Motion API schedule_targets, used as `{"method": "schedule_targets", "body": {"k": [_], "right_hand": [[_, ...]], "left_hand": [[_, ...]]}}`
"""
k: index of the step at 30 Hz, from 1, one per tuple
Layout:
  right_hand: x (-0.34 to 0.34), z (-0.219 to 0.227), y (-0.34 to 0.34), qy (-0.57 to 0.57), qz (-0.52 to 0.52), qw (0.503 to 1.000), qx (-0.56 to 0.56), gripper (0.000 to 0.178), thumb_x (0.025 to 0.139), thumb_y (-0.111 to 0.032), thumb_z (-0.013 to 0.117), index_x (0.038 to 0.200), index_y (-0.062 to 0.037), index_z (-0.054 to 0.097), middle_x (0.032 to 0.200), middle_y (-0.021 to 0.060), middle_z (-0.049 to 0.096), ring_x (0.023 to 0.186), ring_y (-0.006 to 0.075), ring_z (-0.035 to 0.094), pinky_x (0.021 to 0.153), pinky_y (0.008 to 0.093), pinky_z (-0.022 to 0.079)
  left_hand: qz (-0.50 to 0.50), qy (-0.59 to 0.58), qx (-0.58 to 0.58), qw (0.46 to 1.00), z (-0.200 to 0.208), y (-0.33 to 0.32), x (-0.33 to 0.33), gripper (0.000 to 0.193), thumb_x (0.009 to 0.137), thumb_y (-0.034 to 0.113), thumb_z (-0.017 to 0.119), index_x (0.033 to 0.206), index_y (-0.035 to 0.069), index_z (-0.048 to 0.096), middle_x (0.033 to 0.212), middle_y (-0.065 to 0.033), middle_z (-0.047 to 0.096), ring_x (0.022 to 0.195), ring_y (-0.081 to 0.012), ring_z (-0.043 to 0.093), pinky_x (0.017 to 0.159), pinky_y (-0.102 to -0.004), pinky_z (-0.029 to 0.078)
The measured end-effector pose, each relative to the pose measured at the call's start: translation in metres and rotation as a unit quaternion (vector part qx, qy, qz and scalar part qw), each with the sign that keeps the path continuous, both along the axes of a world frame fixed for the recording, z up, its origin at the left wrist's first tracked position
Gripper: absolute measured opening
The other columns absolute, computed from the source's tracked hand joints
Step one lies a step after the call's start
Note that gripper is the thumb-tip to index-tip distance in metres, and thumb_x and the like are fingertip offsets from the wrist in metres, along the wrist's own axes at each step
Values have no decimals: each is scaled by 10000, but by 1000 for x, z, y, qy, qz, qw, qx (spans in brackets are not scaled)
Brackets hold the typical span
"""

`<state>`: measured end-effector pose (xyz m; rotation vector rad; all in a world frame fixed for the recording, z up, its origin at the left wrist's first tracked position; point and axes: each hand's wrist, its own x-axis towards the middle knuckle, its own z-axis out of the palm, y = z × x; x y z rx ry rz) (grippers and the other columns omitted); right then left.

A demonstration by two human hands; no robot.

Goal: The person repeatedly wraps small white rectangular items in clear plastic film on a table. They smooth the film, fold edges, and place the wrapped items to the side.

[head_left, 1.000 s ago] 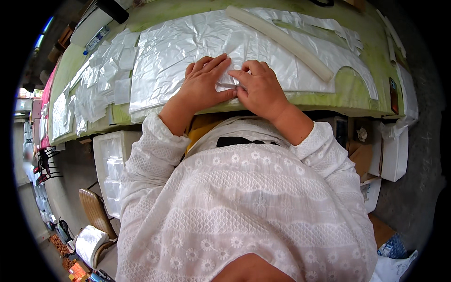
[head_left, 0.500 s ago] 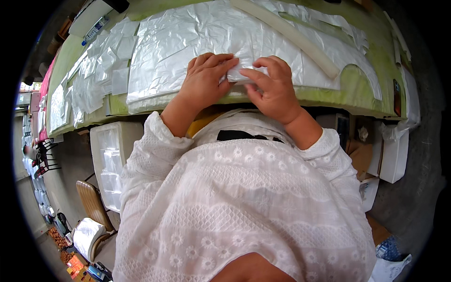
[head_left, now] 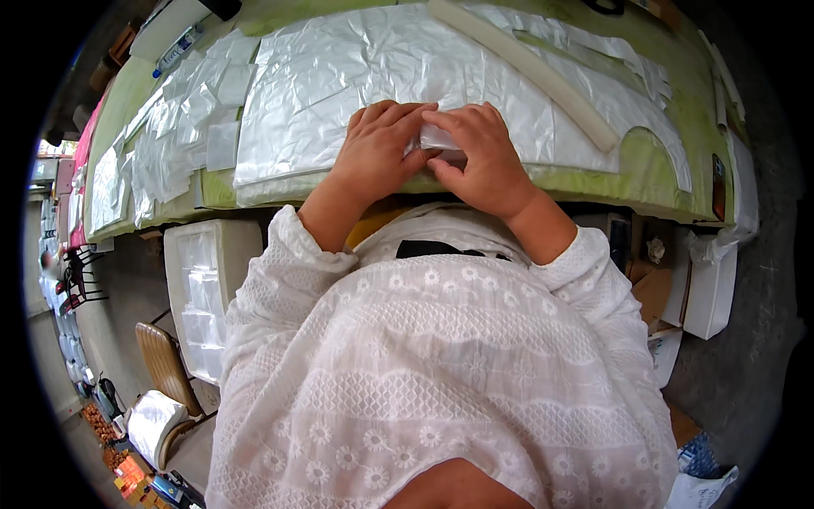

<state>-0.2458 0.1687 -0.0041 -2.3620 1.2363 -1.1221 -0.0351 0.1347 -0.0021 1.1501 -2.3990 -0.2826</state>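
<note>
Between my two hands is a small translucent plastic bag or film piece [head_left: 439, 140], partly hidden by the fingers. My left hand [head_left: 377, 153] has its thumb and fingertips closed on its left side. My right hand [head_left: 479, 157] pinches the other side, thumb low and index finger on top. Both hands rest close to the near edge of a wide stack of crinkled clear plastic sheets [head_left: 339, 72]. To the left lies a spread of small clear plastic bags [head_left: 182, 123].
A long off-white tube [head_left: 526, 72] lies diagonally across the sheets. Green cloth [head_left: 577, 178] covers the table. A bottle [head_left: 178, 49] lies at the far left, and a dark phone-like object [head_left: 718, 187] is at the right edge. A chair [head_left: 161, 360] and a white bin [head_left: 237, 254] stand at lower left.
My right hand has moved left, closing its raised fingers onto the plastic piece. The two hands are now closer together, with their fingertips nearly meeting.
</note>
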Motion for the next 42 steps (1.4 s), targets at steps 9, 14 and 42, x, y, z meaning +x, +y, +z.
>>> {"method": "schedule_targets", "body": {"k": [9,14,42], "right_hand": [[-26,4,-24,-5,31,997,64,358,882,-241,690,1213,-109,718,1228,73,710,1147,285,601,1066,486,387],[-17,-12,-38,169,-83,982,-35,358,959,-263,580,1270,-160,725,1385,37,650,1313,280,532,1130,559,345],[-23,-13,-39,78,-52,995,23,382,951,-261,583,1308,-213,708,1465,38,599,1378,326,482,1202,547,292]], "left_hand": [[2,22,36,999,7,4,-1,545,810,293,806,1283,101,615,1302,-85,685,1291,-329,555,1134,-467,367],[41,30,113,992,19,9,-5,495,795,237,831,1211,83,613,1359,-88,669,1293,-335,557,1119,-475,383],[-40,40,-5,998,13,16,-3,383,807,93,744,1185,151,737,1440,-95,611,1336,-341,550,1126,-460,417]]}}
